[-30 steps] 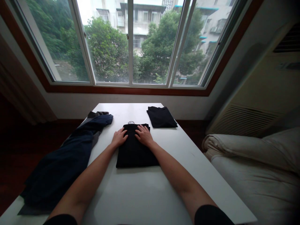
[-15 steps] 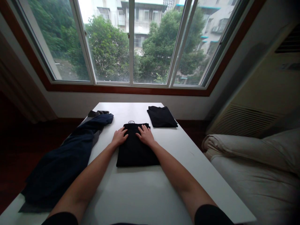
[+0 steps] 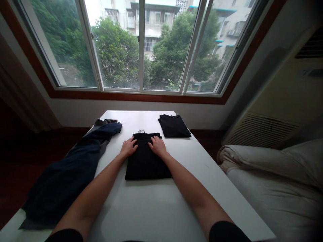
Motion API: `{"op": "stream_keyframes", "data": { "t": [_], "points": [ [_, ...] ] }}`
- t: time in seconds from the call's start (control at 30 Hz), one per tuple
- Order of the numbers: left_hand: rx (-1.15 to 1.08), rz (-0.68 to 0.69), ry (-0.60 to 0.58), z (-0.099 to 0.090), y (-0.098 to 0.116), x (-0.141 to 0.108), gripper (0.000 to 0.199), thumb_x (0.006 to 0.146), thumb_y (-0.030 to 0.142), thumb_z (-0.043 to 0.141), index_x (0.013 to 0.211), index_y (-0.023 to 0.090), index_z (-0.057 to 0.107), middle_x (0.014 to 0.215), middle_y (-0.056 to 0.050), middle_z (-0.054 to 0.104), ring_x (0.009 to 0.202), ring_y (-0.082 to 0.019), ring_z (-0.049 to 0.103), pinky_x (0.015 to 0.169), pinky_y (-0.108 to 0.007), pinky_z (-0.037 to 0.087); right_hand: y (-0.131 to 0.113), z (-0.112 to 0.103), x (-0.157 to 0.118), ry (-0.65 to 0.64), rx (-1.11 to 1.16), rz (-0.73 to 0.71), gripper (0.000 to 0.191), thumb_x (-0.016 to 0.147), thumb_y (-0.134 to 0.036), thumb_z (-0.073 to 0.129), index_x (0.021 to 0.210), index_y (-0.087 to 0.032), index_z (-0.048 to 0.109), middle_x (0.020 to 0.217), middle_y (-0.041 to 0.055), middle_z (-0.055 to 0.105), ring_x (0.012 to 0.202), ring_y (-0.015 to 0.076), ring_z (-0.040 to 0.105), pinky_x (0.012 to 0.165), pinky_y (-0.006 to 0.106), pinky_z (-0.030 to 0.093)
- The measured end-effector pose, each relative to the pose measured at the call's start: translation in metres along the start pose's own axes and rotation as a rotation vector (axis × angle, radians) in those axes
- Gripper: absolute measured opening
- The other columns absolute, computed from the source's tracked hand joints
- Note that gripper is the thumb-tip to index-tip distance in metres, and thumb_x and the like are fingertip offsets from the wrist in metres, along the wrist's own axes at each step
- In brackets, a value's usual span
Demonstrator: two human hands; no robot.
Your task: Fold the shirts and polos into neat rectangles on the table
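Bare forearms reach from short black sleeves (image 3: 66, 235) across a glossy white tabletop (image 3: 141, 208), past a loose heap of navy and grey clothes (image 3: 65, 178) lying along the left side, to a neatly folded black cloth garment (image 3: 146, 164) at the middle of the table. Its near edge lies almost straight, a line best preserved by light, even pressure directed downward rather than toward the body. Farther up, the left hand (image 3: 129, 147) rests palm down at the garment's left border, fingers loosely spread and gripping nothing visible; the right hand (image 3: 157, 146) mirrors it near the opposite border, fingers apart, likewise with no pinch of fabric in sight. Matched weight from both hands, smoothing outward from the center, would likely settle the layers without skewing them. The far right corner, where layers show slightly out of line beside the right fingertips, seems to merit the most care. Just beyond the top edge, a thin dark cord loop (image 3: 141, 131) lies on the white surface, best left free of the fingers lest it tug the fold. A second folded black garment (image 3: 174, 126) sits apart to the right, below a wood-trimmed window (image 3: 141, 95).
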State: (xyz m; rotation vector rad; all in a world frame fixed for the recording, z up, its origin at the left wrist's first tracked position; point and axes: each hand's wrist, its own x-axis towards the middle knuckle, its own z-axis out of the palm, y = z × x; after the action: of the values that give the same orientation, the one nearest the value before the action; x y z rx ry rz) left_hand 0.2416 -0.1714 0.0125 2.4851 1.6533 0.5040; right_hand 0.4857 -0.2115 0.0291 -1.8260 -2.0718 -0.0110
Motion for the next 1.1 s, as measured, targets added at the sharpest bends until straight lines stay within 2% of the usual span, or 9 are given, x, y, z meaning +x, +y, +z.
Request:
{"op": "stream_keyframes", "data": {
  "t": [0.1,0.2,0.33,0.47,0.7,0.8,0.97,1.1],
  "points": [
    [0.002,-0.01,-0.006,0.0,0.0,0.0,0.051,0.101,0.043,0.054,0.148,0.023,0.058,0.165,-0.011,0.042,0.153,-0.029,0.037,0.123,-0.047,0.03,-0.001,-0.001,-0.001,0.063,-0.004,-0.028,0.059,0.105,-0.046,0.053,0.156,-0.018,0.049,0.164,0.0166,0.041,0.154,0.0308,0.033,0.125,0.049,0.027],
    [0.01,-0.005,-0.004,0.001,0.0,0.0,0.051,0.102,0.042,0.054,0.149,0.024,0.058,0.165,-0.011,0.042,0.153,-0.029,0.037,0.123,-0.047,0.03,-0.003,-0.005,-0.002,0.024,0.026,-0.078,0.051,0.104,-0.041,0.056,0.148,-0.016,0.058,0.155,0.0164,0.053,0.147,0.0297,0.044,0.122,0.046,0.033],
    [0.008,-0.002,-0.001,0.001,0.0,0.0,0.05,0.102,0.042,0.054,0.148,0.024,0.059,0.164,-0.011,0.043,0.153,-0.029,0.037,0.123,-0.047,0.03,-0.007,-0.01,-0.002,0.157,0.128,-0.17,0.04,0.106,-0.033,0.05,0.14,-0.019,0.065,0.146,0.0106,0.063,0.139,0.0238,0.054,0.121,0.039,0.037],
    [-0.001,-0.006,0.001,0.002,-0.001,0.001,0.05,0.101,0.042,0.055,0.147,0.024,0.059,0.165,-0.011,0.043,0.153,-0.03,0.037,0.123,-0.046,0.03,-0.011,-0.006,-0.003,0.074,0.165,-0.241,0.031,0.103,-0.032,0.058,0.126,-0.021,0.075,0.136,0.009,0.07,0.128,0.0236,0.063,0.113,0.036,0.046],
    [0.016,-0.001,0.004,0.003,-0.002,0.001,0.05,0.102,0.043,0.054,0.147,0.024,0.059,0.165,-0.011,0.043,0.152,-0.029,0.038,0.122,-0.047,0.031,-0.012,-0.008,-0.004,0.138,0.167,-0.224,0.028,0.101,-0.03,0.06,0.121,-0.021,0.077,0.14,0.0098,0.067,0.138,0.0255,0.056,0.118,0.041,0.044],
    [0.019,0.003,0.009,0.004,-0.002,0.001,0.05,0.102,0.043,0.053,0.147,0.024,0.06,0.164,-0.011,0.043,0.152,-0.029,0.038,0.122,-0.048,0.031,-0.013,-0.011,-0.004,0.226,0.191,-0.227,0.03,0.103,-0.028,0.056,0.125,-0.021,0.075,0.145,0.0089,0.064,0.144,0.0244,0.05,0.122,0.042,0.039],
    [0.022,0.005,0.014,0.005,-0.003,0.001,0.05,0.102,0.043,0.054,0.147,0.023,0.06,0.164,-0.012,0.044,0.152,-0.03,0.038,0.122,-0.048,0.031,-0.014,-0.006,-0.004,0.093,0.192,-0.241,0.028,0.101,-0.03,0.061,0.122,-0.022,0.076,0.135,0.0085,0.07,0.132,0.0242,0.061,0.116,0.039,0.046],
    [0.016,0.007,0.013,0.005,-0.003,0.001,0.05,0.101,0.043,0.054,0.147,0.023,0.06,0.164,-0.012,0.043,0.152,-0.029,0.038,0.122,-0.047,0.031,-0.011,-0.001,-0.003,0.13,0.193,-0.215,0.031,0.102,-0.031,0.059,0.127,-0.021,0.074,0.14,0.0092,0.067,0.135,0.0239,0.058,0.118,0.04,0.044]
  ]
}}
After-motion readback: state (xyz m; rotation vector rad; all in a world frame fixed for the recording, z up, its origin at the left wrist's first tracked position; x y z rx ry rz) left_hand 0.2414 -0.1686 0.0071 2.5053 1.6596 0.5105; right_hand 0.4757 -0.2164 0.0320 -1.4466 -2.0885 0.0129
